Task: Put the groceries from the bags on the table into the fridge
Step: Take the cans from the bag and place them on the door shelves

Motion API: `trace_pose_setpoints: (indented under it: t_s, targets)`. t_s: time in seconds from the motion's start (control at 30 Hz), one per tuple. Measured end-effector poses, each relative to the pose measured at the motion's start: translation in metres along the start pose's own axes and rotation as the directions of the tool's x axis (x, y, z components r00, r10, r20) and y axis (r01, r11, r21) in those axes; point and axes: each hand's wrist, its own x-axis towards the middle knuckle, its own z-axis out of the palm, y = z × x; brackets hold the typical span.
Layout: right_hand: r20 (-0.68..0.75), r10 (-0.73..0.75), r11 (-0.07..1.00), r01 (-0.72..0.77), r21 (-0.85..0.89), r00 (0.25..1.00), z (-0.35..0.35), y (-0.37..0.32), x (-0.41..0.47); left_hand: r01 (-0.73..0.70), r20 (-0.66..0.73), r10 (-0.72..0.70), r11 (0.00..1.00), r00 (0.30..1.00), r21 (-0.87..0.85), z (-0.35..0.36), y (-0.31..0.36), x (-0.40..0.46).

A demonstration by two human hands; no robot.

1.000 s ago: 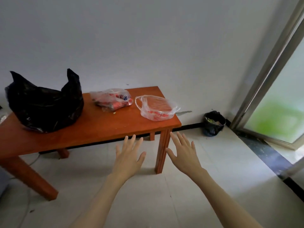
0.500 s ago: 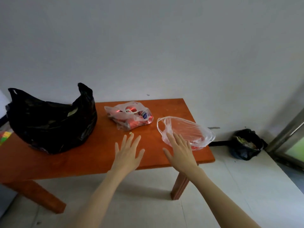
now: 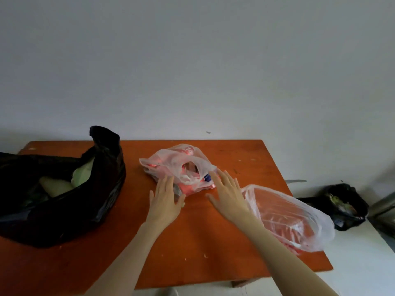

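Observation:
On the orange wooden table (image 3: 192, 238) lie three bags. A clear plastic bag (image 3: 177, 165) with red cans inside sits at the middle back. My left hand (image 3: 166, 199) reaches its near left side with straight fingers. My right hand (image 3: 228, 193) is at its near right side, fingers straight and spread. Neither hand grips anything. A big black bag (image 3: 64, 199) at the left holds pale green produce. A second clear bag (image 3: 288, 216) lies at the table's right edge, beside my right forearm. No fridge is in view.
A plain white wall stands right behind the table. On the pale floor to the right sits a small black bin bag (image 3: 342, 206) with rubbish in it, next to a metal door frame (image 3: 382, 206).
The view has moved closer to the table. Both hands went forward from the near edge to the clear bag of cans in the middle.

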Motion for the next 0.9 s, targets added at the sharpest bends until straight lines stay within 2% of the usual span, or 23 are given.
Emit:
trace_pose_setpoints:
  t_s: [0.13,0.27,0.33,0.4,0.47,0.57,0.63,0.7,0.8,0.9]
  targets:
    - [0.039,-0.06,0.992,0.064,-0.108,0.997,0.015,-0.006,0.048,-0.016,0.075,0.018,1.0,0.997,-0.019,0.006,-0.015,0.039]
    - [0.063,-0.137,0.983,0.143,-0.114,0.989,0.02,-0.002,0.074,-0.048,0.094,0.051,0.998,0.994,-0.03,0.014,-0.024,0.054]
    - [0.001,-0.192,0.981,0.192,-0.03,0.981,0.022,0.002,0.087,-0.042,0.058,0.047,0.996,0.997,-0.072,0.014,-0.027,0.06]
    - [-0.084,-0.114,0.968,0.129,0.215,0.99,0.014,0.001,0.097,-0.058,0.032,0.062,0.993,0.998,-0.099,0.014,-0.029,0.064]
    - [-0.039,0.056,0.908,-0.035,0.417,0.998,-0.002,0.0,0.11,-0.053,0.022,0.057,0.989,0.998,-0.135,0.011,-0.027,0.068]
    - [0.126,0.211,0.813,-0.246,0.528,0.969,-0.013,0.005,0.137,0.006,0.009,-0.004,0.975,1.0,-0.221,0.006,-0.021,0.076]
    - [0.182,0.286,0.681,-0.333,0.652,0.941,-0.013,0.01,0.153,0.051,0.012,-0.049,0.967,0.999,-0.248,0.003,-0.017,0.079]
    - [0.245,0.382,0.494,-0.421,0.761,0.891,-0.016,0.014,0.165,0.084,0.062,-0.071,0.968,0.996,-0.238,0.001,-0.013,0.082]
    - [0.321,0.475,0.338,-0.506,0.793,0.82,-0.015,0.022,0.177,0.107,0.141,-0.084,0.981,0.986,-0.162,0.001,-0.006,0.082]
    - [0.361,0.504,0.243,-0.53,0.812,0.785,-0.015,0.024,0.182,-0.04,0.177,0.047,0.998,0.983,-0.044,0.008,-0.008,0.085]
